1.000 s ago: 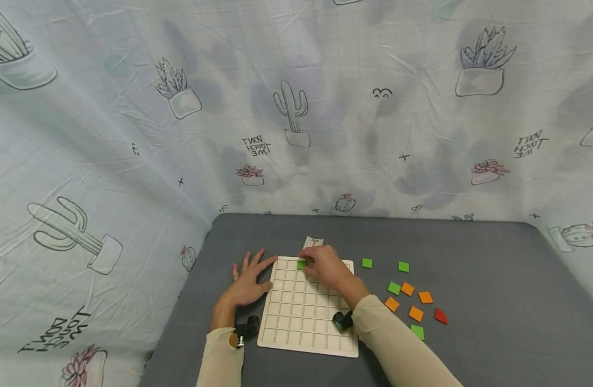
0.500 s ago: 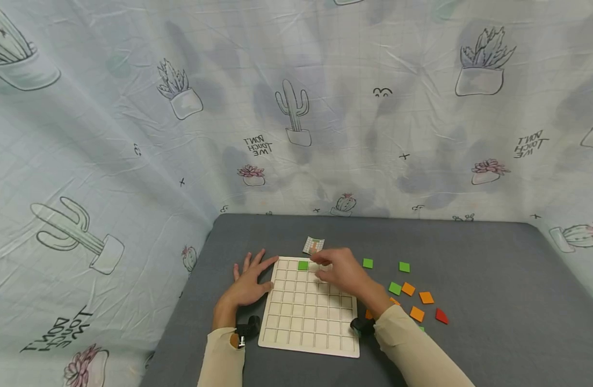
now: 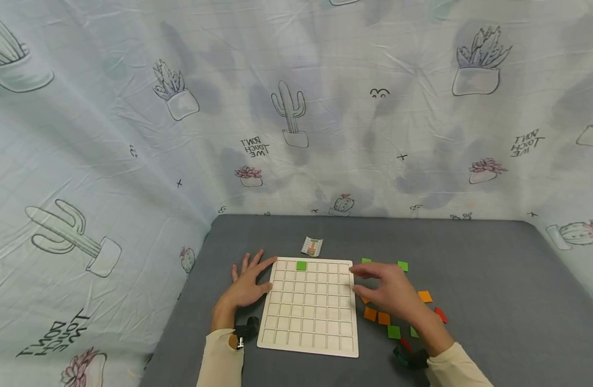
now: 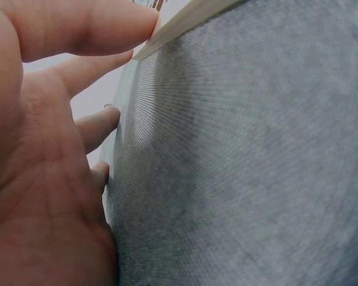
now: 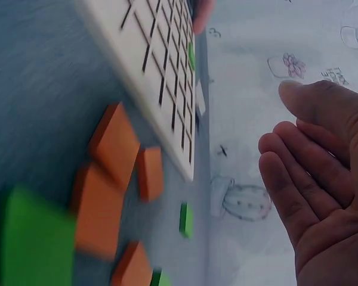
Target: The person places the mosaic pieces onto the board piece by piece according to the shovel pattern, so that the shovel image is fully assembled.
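A pale wooden grid board [image 3: 308,317] lies on the grey table. In its top row, third cell from the left, sits a green square tile [image 3: 301,265]. My left hand [image 3: 247,285] spreads beside the board's upper left side, its thumb and index fingertip touching the edge, as the left wrist view also shows. My right hand [image 3: 390,287] hovers over the loose tiles at the board's right, thumb and fingers apart with nothing between them. Below it lie orange tiles [image 3: 370,314] and a green tile [image 3: 394,332]; the hand and arm partly hide others.
A small printed pattern card [image 3: 312,246] lies just beyond the board's top edge. More loose tiles lie to the right, including an orange tile [image 3: 425,296], a red piece [image 3: 440,315] and a green tile [image 3: 403,266]. A cactus-print cloth [image 3: 325,107] hangs behind the table.
My right hand has let go of the green tile in the top row and moved right, off the board and over the loose tiles. The left hand has stayed at the board's edge.
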Demonstrator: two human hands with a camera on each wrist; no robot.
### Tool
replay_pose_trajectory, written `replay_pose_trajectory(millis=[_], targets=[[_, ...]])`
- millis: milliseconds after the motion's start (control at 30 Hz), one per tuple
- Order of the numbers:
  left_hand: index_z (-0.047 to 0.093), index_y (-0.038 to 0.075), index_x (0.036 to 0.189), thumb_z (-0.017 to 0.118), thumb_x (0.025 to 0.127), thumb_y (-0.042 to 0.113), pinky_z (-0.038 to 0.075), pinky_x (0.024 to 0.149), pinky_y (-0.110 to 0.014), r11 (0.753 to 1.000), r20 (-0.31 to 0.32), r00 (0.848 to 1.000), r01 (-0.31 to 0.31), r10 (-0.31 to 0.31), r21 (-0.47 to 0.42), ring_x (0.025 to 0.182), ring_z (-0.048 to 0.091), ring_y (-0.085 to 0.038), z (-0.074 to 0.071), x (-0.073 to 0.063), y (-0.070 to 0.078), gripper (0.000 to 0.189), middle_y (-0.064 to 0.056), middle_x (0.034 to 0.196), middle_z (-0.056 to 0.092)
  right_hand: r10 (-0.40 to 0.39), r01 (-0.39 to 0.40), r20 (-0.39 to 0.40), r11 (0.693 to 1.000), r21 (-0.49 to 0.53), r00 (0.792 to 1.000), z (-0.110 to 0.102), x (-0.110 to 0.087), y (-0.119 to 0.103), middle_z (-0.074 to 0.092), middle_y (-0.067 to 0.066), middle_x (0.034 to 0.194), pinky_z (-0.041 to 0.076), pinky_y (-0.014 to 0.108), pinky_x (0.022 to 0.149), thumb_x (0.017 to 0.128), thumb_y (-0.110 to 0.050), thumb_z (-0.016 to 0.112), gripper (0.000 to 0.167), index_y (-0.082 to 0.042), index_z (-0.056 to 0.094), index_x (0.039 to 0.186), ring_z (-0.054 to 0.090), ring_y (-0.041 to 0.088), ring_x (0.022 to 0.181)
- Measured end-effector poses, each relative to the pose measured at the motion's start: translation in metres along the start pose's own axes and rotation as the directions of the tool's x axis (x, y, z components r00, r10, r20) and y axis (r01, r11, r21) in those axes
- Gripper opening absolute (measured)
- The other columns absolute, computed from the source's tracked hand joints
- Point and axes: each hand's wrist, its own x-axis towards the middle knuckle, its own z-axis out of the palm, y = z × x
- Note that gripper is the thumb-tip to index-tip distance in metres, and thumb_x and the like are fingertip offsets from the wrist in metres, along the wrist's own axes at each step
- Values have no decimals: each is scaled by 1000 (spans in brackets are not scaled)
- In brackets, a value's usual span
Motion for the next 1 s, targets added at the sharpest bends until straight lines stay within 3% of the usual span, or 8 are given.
replay_pose_trajectory(millis=[400, 600, 833, 1000], targets=[[54, 20, 164, 71, 97, 9, -16, 125, -79, 1000, -4, 1000, 8, -8, 8, 169, -6, -53, 1, 0, -1, 70, -21, 183, 19, -58, 57, -81, 998, -18, 995, -35, -55, 18, 84, -2, 113, 67, 40, 80, 85, -14, 95, 38, -22, 83, 120, 81, 17, 95], [53, 20, 165, 70, 97, 9, -16, 125, -78, 1000, -3, 1000, 10, -10, 2, 169, -6, -53, 1, 1, -1, 71, -21, 183, 18, -18, 13, -87, 998, -55, 996, -49, -79, 27, 84, -8, 111, 67, 33, 80, 81, -16, 98, 38, -20, 84, 117, 80, 11, 95], [53, 20, 164, 70, 96, 9, -15, 125, -79, 1000, -12, 1000, 16, -16, 15, 169, -6, -53, 1, 1, -1, 71, -21, 183, 19, -22, 16, -107, 998, -59, 994, -58, -103, 40, 84, -8, 106, 60, 14, 79, 77, -12, 100, 42, -21, 84, 115, 78, 4, 93], [53, 20, 164, 70, 96, 9, -16, 125, -78, 1000, -12, 1000, 23, -22, 17, 169, -5, -53, 2, 1, 1, 71, -21, 183, 19, -20, 10, -117, 996, -83, 993, -60, -117, 48, 84, -9, 107, 55, 6, 79, 73, -11, 101, 45, -19, 85, 113, 75, -5, 98]])
